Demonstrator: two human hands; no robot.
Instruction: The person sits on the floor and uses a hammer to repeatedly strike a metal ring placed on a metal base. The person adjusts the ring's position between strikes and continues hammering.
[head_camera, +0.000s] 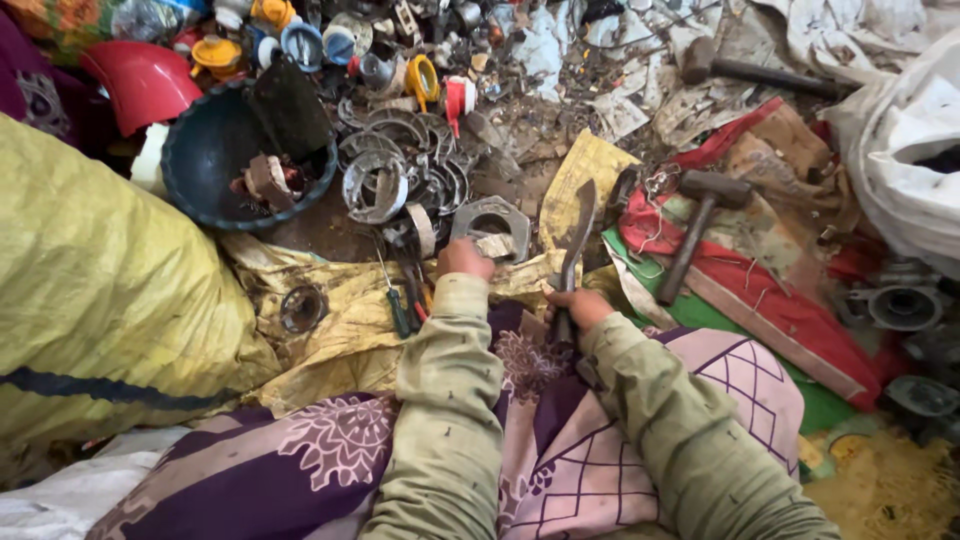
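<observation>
Metal curved knife (575, 238) rises from right hand (577, 305), beside left hand (464, 259).

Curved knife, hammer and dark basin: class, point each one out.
curved knife (578, 232), head view, middle of the blade
hammer (690, 240), head view, handle below its head
dark basin (205, 140), head view, inner wall

Knife (577, 232): dull grey metal blade, matt
Hammer (700, 218): rusty metal head, worn wood handle
Bowl (222, 150): dark matt plastic
Sack (100, 300): yellow woven plastic cloth, slightly glossy
</observation>
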